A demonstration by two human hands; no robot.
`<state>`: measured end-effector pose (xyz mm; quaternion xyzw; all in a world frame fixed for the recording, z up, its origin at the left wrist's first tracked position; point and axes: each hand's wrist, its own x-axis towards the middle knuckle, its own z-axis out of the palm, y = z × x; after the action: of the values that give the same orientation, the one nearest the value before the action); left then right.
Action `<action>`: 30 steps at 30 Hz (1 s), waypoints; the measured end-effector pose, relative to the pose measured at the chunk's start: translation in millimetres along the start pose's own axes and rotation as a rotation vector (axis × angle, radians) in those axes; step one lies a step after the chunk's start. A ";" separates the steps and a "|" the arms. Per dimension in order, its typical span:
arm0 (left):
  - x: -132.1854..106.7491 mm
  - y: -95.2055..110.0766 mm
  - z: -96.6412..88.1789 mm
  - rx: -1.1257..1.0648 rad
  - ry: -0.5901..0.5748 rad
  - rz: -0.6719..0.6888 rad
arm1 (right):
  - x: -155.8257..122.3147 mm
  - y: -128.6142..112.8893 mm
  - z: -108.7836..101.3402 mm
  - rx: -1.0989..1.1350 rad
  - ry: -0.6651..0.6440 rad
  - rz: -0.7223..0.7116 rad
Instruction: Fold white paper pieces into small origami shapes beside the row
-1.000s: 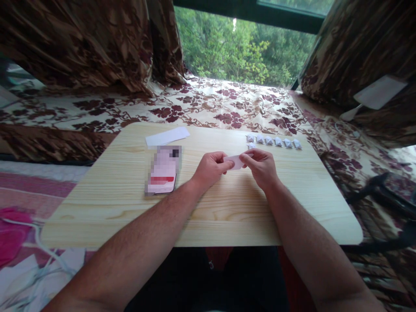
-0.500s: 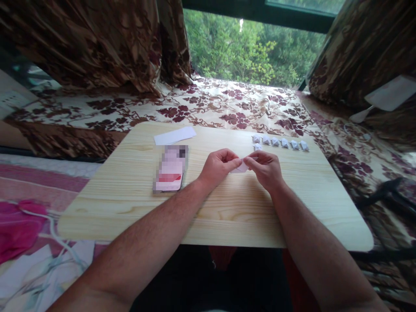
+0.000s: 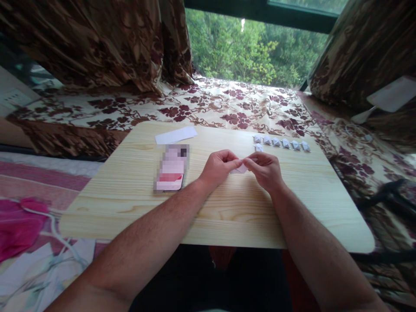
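Between my two hands is a small folded piece of white paper (image 3: 239,169), held just above or on the light wooden table (image 3: 240,216); I cannot tell which. My left hand (image 3: 222,167) is closed, pinching the paper's left side between thumb and fingers. From the other side my right hand (image 3: 265,168) pinches its upper right part, the thumb close to the left thumb. Part of the paper is hidden by the fingers. Just beyond my right hand lie several small folded white paper pieces (image 3: 276,142), in a row, with one more piece (image 3: 258,147) in front.
A phone (image 3: 172,169), blurred by pixels, lies left of my hands. Behind it rests a small stack of white paper strips (image 3: 175,134). Floral cloth (image 3: 234,104) covers the ledge past the table. Cables (image 3: 55,229) and loose papers (image 3: 29,264) lie at lower left.
Both hands stay almost in place, still pinching the paper. My right thumb and fingers have shifted very slightly on it. The whole view has moved a little.
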<state>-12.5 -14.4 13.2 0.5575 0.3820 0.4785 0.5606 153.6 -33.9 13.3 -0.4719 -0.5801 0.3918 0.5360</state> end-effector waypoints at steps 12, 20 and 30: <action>3.7 -5.4 -3.2 -0.091 0.032 -0.081 | 0.2 -2.9 -2.5 -0.014 -0.014 0.003; 4.1 -5.6 -6.6 -0.107 0.005 -0.107 | 0.3 -4.6 -3.3 -0.028 -0.021 -0.006; 3.7 2.5 -8.9 -0.103 -0.097 -0.072 | 5.2 -6.1 -10.5 0.019 0.104 -0.009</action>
<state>-20.4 -8.8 15.3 0.5365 0.3489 0.4495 0.6232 163.3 -30.9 21.7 -0.4841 -0.5498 0.3698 0.5715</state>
